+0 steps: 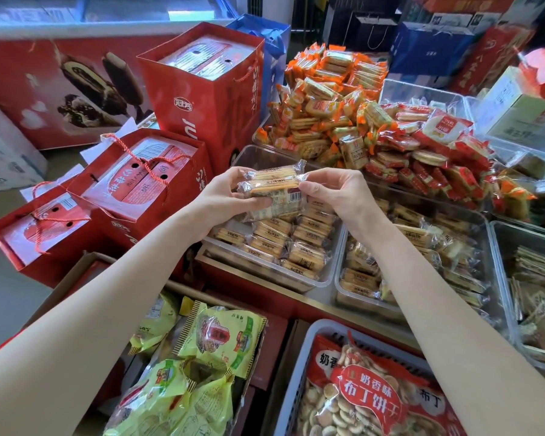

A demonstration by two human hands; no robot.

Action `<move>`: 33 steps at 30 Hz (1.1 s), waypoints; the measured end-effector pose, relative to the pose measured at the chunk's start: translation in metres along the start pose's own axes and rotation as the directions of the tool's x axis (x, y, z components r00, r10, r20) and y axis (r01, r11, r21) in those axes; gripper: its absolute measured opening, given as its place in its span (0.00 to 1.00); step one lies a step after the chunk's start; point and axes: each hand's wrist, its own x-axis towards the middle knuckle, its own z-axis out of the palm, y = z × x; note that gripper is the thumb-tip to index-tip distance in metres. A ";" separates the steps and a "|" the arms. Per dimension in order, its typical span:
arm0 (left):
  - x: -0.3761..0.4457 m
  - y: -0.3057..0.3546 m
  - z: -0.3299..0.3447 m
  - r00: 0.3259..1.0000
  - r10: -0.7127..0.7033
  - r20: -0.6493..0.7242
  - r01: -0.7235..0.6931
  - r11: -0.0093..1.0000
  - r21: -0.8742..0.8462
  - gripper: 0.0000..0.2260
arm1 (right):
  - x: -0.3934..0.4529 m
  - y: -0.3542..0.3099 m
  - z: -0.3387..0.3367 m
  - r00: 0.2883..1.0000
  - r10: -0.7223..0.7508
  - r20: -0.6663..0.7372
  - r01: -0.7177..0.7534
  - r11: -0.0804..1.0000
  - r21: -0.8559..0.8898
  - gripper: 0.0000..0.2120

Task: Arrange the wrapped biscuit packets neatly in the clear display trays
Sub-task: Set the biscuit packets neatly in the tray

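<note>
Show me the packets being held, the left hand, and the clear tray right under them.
Held packets (272, 191), head view, middle of the clear-wrapped stack.
Left hand (224, 196), head view, back of the hand.
Clear tray (258, 269), head view, near wall.

Shop; clear trays (324, 280) w/ biscuit packets (334, 121); red gift boxes (202, 89); ice-cream freezer (60, 86).

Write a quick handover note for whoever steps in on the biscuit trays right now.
Left hand grips a small stack of clear-wrapped biscuit packets; right hand pinches the stack's right end. The stack is held above the left clear tray.
Done: that tray holds rows of packets, with some bare floor at its left.
Left: set this stack down; the next clear tray holds packets lying looser.
</note>
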 end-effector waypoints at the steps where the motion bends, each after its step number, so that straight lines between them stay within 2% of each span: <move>1: -0.001 0.000 -0.001 1.000 0.002 0.013 -0.002 1.000 0.006 0.29 | 0.000 0.000 -0.001 1.000 0.004 0.004 -0.004 1.000 0.030 0.04; 6: -0.002 0.002 -0.003 0.999 0.007 0.035 -0.007 1.000 0.008 0.31 | 0.001 -0.002 -0.002 1.000 -0.006 -0.018 0.008 0.994 0.112 0.04; 9: -0.001 0.001 -0.005 1.000 -0.003 0.027 0.002 0.999 0.043 0.30 | 0.001 0.001 0.004 0.999 0.018 -0.027 -0.016 0.997 0.075 0.04; 12: 0.004 -0.009 -0.009 1.000 -0.017 0.000 0.017 0.997 0.075 0.24 | 0.004 0.006 0.010 1.000 0.007 -0.001 -0.007 0.998 -0.066 0.02; 13: 0.005 -0.012 -0.013 1.000 -0.014 -0.021 0.016 0.995 0.103 0.23 | 0.007 0.007 0.011 1.000 -0.007 0.013 0.009 0.986 -0.168 0.04; 14: 0.006 -0.016 -0.017 0.999 -0.001 -0.037 0.007 0.989 0.148 0.23 | 0.012 0.006 0.012 0.999 -0.024 0.047 0.037 0.954 -0.298 0.11; 17: 0.010 -0.023 -0.028 0.998 0.052 -0.039 -0.036 0.943 0.330 0.25 | 0.028 0.003 0.030 0.949 -0.027 0.314 0.215 0.785 -0.582 0.37; 19: 0.014 -0.027 -0.036 0.995 0.088 -0.045 -0.061 0.901 0.429 0.26 | 0.041 0.003 0.054 0.899 -0.011 0.437 0.320 0.698 -0.641 0.38; 21: 0.020 -0.030 -0.043 0.991 0.125 -0.054 -0.081 0.862 0.500 0.28 | 0.056 0.006 0.078 0.889 -0.008 0.459 0.351 0.654 -0.670 0.34; 23: 0.026 -0.036 -0.050 0.983 0.156 -0.099 -0.076 0.830 0.552 0.32 | 0.074 0.012 0.095 0.902 0.027 0.431 0.314 0.646 -0.696 0.33; 25: 0.032 -0.044 -0.058 0.966 0.197 -0.169 -0.050 0.781 0.623 0.32 | 0.089 0.024 0.105 0.945 0.051 0.323 0.189 0.721 -0.667 0.30; 28: 0.033 -0.062 -0.066 0.964 0.211 -0.159 -0.020 0.659 0.752 0.24 | 0.104 0.051 0.116 0.987 0.110 0.117 -0.026 0.827 -0.562 0.27; 29: 0.033 -0.070 -0.068 0.971 0.200 -0.131 -0.023 0.623 0.782 0.22 | 0.105 0.061 0.120 0.988 0.119 0.101 -0.046 0.841 -0.539 0.27; 31: 0.034 -0.086 -0.069 0.985 0.155 -0.077 -0.022 0.555 0.832 0.21 | 0.102 0.080 0.125 0.976 0.138 0.165 -0.026 0.836 -0.548 0.29; 33: 0.039 -0.099 -0.070 0.995 0.092 -0.033 -0.015 0.478 0.878 0.21 | 0.098 0.094 0.126 0.943 0.199 0.269 0.046 0.719 -0.694 0.31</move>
